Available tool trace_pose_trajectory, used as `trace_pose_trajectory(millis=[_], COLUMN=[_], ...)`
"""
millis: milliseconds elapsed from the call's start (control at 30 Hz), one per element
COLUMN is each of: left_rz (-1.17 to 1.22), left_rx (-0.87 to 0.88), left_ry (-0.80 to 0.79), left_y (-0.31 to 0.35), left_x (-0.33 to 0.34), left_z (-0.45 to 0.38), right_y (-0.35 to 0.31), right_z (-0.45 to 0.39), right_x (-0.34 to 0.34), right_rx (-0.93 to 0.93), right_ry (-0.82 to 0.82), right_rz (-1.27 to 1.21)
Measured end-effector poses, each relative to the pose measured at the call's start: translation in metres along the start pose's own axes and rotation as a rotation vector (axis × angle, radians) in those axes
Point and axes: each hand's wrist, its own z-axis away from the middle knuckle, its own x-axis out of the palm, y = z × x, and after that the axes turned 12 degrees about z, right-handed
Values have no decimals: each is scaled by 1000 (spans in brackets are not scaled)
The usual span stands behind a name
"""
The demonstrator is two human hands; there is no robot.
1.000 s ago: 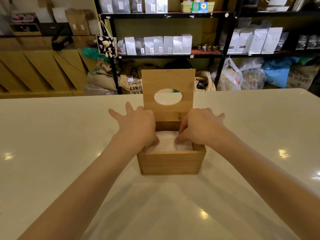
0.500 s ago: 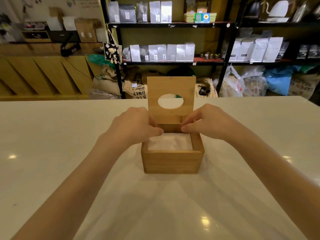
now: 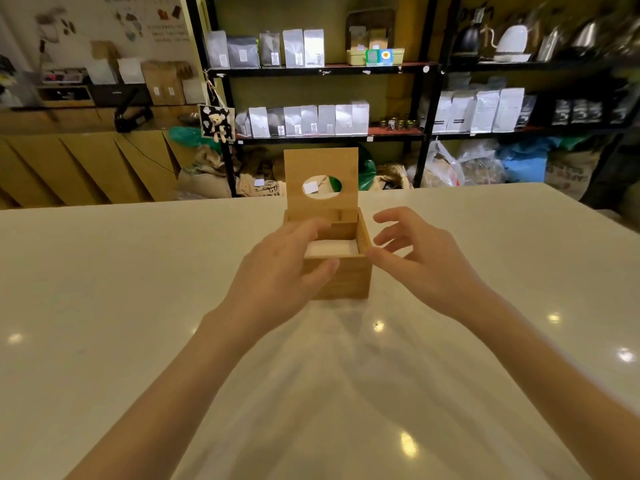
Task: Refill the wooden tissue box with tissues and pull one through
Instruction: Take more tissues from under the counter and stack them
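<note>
Head view: wooden tissue box point(image 3: 348, 278) on surface point(image 3: 104, 289), lid point(image 3: 320, 161) upright, tissues point(image 3: 332, 248) inside. My left hand point(image 3: 277, 275) cups its near-left corner; right hand point(image 3: 419, 261) released beside it.

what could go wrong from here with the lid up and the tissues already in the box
1. The hinged wooden lid with the oval hole stands upright and unheld; it may drop shut before a tissue is fed through.
2. The white tissue stack lies flat and low in the wooden tissue box, so pinching just the top sheet could be fiddly.
3. The left hand is at the box's front edge while the right hand is open beside it; a nudge may slide it on the glossy white table.
</note>
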Motion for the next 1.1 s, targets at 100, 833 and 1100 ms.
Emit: trace_pose_trajectory(millis=[100,833,1100], left_rz=[86,-435,-551], left_rx=[-29,-120,-76], left_ry=[-38,-7,-57], left_y=[8,100,105], left_x=[10,56,69], left_z=[22,230,282], right_y=[2,29,25], right_z=[28,250,293], right_x=[-1,-30,-26], right_rx=[-30,-233,-325], right_ry=[3,-161,-192], right_rz=[-32,308,486])
